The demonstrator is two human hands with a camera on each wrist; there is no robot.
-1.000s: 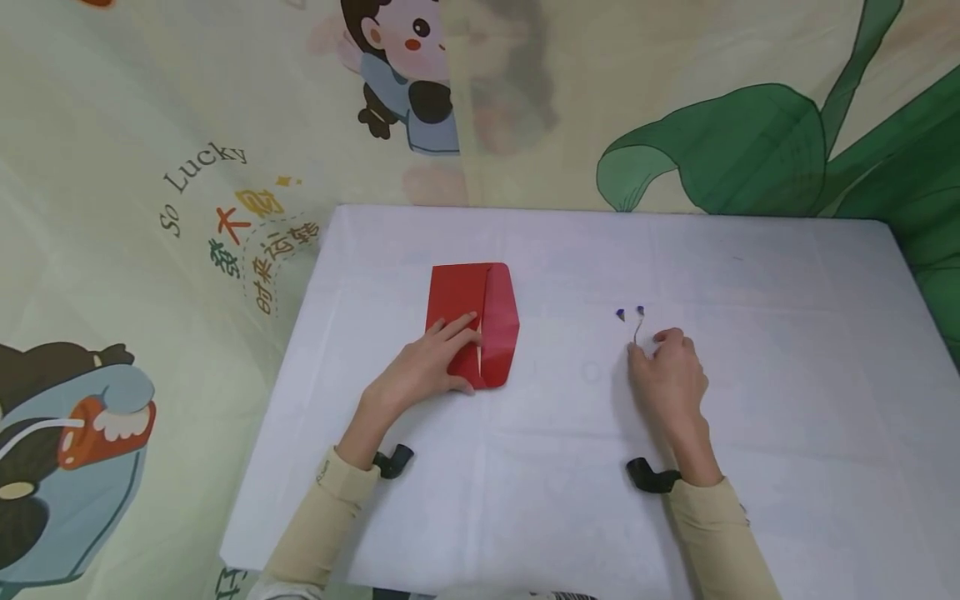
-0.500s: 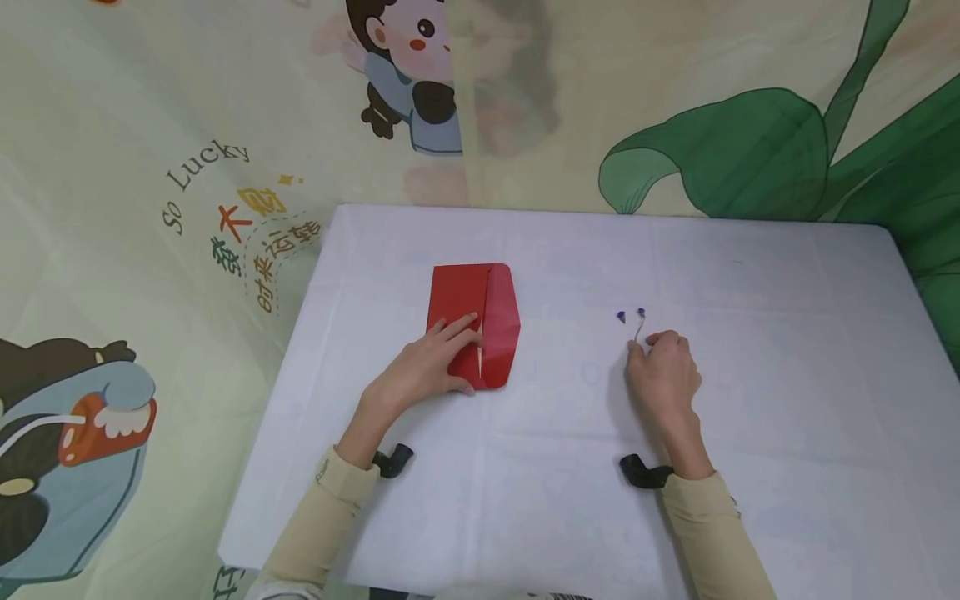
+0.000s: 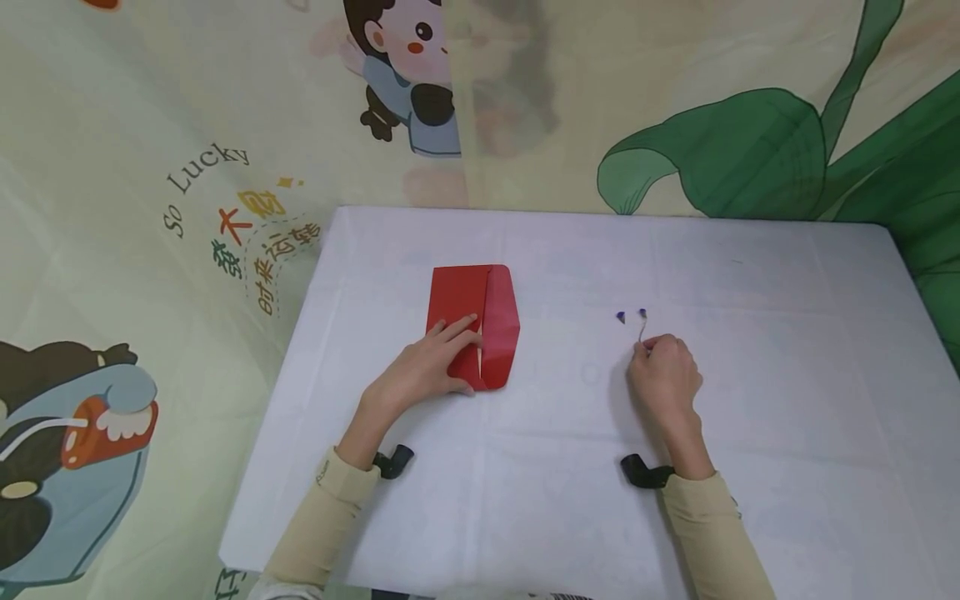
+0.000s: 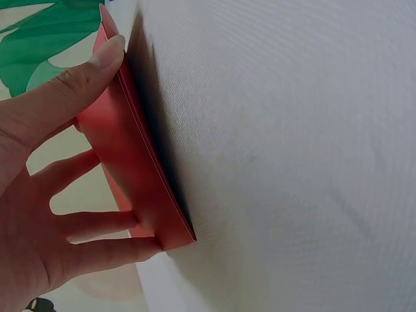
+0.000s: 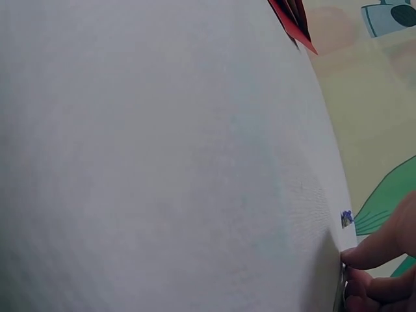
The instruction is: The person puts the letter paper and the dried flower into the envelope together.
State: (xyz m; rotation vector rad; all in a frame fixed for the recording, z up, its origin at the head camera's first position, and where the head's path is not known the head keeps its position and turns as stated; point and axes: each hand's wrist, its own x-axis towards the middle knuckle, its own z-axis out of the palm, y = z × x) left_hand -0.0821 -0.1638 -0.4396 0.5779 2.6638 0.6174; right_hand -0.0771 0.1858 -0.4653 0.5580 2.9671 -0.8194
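A red paper envelope [image 3: 460, 296] with its flap [image 3: 501, 327] folded out lies left of the middle of the table. My left hand [image 3: 422, 362] rests on it, fingers spread and nearly straight. In the left wrist view, the thumb [image 4: 107, 55] lies along the envelope's edge. My right hand [image 3: 666, 371] pinches the lower end of a thin, pale, curved strand [image 3: 642, 327] with a small dark purple tip [image 3: 642, 312]. Beside this lies a separate purple piece [image 3: 620, 317]. Their exact kind is too small to tell. Fingers hide the strand's held end.
A white cloth covers the table [image 3: 795, 350]. Its far edge meets a printed backdrop [image 3: 525, 167] with cartoon figures and green leaves. Black wrist mounts [image 3: 647, 472] stick out inward from both sleeves.
My right hand has shifted slightly left, and its fingers have closed together around the strand's lower end. The left hand and envelope stay in place.
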